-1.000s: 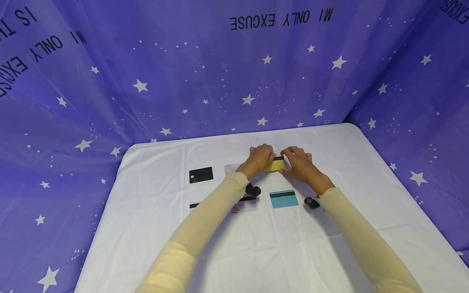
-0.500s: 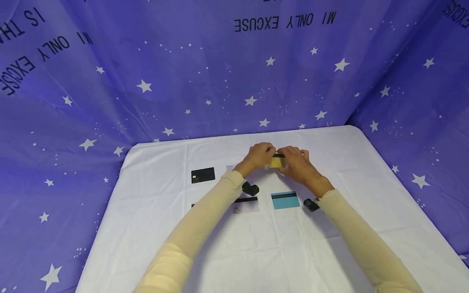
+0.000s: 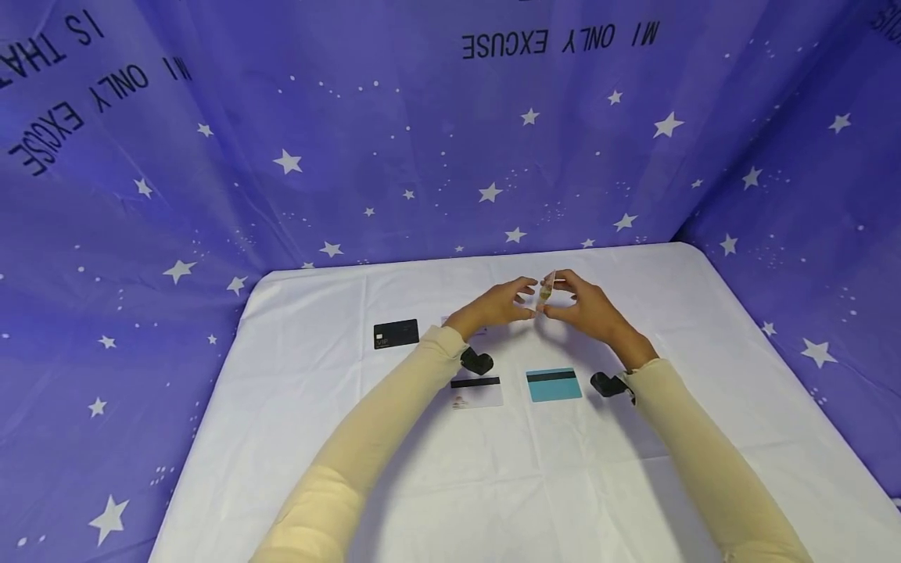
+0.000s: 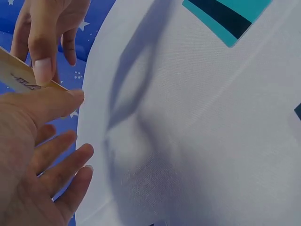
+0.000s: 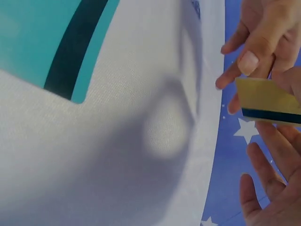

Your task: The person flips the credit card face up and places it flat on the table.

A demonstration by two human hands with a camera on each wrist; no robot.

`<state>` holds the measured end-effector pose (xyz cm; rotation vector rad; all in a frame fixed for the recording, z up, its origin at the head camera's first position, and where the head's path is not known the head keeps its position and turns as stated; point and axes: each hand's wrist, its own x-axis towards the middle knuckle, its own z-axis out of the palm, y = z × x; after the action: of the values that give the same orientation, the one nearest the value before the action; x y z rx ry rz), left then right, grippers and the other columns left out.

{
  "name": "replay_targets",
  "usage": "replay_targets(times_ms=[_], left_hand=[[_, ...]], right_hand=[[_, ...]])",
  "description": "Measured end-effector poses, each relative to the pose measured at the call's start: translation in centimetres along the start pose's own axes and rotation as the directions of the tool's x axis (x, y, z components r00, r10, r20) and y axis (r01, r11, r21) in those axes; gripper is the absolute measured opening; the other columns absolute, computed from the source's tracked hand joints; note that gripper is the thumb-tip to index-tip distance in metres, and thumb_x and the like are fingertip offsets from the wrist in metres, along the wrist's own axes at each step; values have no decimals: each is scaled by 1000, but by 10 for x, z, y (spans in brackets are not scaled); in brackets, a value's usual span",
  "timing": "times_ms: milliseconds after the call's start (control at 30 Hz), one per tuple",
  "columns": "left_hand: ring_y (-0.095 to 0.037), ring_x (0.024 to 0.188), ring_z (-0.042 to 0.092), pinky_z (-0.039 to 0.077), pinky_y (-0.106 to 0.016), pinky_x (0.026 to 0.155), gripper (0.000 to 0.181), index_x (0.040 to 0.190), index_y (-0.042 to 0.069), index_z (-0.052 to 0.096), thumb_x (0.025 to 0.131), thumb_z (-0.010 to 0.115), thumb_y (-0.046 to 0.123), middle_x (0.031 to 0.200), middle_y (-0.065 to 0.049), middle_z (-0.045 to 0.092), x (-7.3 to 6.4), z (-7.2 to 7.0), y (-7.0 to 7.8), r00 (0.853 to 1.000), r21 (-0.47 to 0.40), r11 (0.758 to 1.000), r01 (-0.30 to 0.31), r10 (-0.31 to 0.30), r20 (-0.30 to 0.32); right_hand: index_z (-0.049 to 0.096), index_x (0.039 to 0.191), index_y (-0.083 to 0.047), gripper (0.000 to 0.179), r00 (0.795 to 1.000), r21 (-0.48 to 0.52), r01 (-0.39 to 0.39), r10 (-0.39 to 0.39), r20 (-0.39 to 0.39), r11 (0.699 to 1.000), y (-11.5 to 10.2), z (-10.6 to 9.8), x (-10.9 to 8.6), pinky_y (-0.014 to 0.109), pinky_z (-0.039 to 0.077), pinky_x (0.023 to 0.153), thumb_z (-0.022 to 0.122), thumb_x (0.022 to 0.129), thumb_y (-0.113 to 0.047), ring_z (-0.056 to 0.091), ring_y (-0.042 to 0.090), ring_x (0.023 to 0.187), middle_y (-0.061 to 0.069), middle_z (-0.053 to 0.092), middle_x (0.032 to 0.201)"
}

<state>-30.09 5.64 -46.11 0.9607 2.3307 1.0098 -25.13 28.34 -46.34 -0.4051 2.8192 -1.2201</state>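
My right hand (image 3: 586, 311) pinches a yellow card (image 3: 545, 292) above the table, thumb on one side and fingers on the other. The card stands nearly edge-on in the head view. In the right wrist view, the yellow card (image 5: 265, 100) shows a dark stripe; in the left wrist view, the card (image 4: 21, 77) shows dark lettering. Facing it from the left is my left hand (image 3: 501, 303), fingers loosely spread, thumb tip close to the card; whether it touches cannot be told. Nearer me lies a blue card (image 3: 554, 389) with a black stripe.
A black card (image 3: 396, 334) marked VIP lies at the left on the white-covered table (image 3: 479, 493). Near the left wrist is a pale striped card (image 3: 477, 399). My left arm partly hides another pale card (image 3: 482, 331). A starry purple curtain (image 3: 436, 133) surrounds the table.
Both hands were on the yellow card near the table. It has since been raised and turned from flat-facing to edge-on, and the left hand's fingers have spread away from it.
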Motion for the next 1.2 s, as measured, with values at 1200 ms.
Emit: replay_targets(times_ms=[1200], left_hand=[[-24, 122, 64, 48, -37, 108, 56, 148, 7, 58, 99, 77, 27, 140, -10, 67, -5, 10, -9, 996, 290, 954, 77, -59, -71]], right_hand=[[43, 151, 0, 69, 989, -92, -85, 95, 115, 992, 18, -3, 2, 63, 41, 110, 79, 95, -20, 56, 47, 131, 31, 61, 138]])
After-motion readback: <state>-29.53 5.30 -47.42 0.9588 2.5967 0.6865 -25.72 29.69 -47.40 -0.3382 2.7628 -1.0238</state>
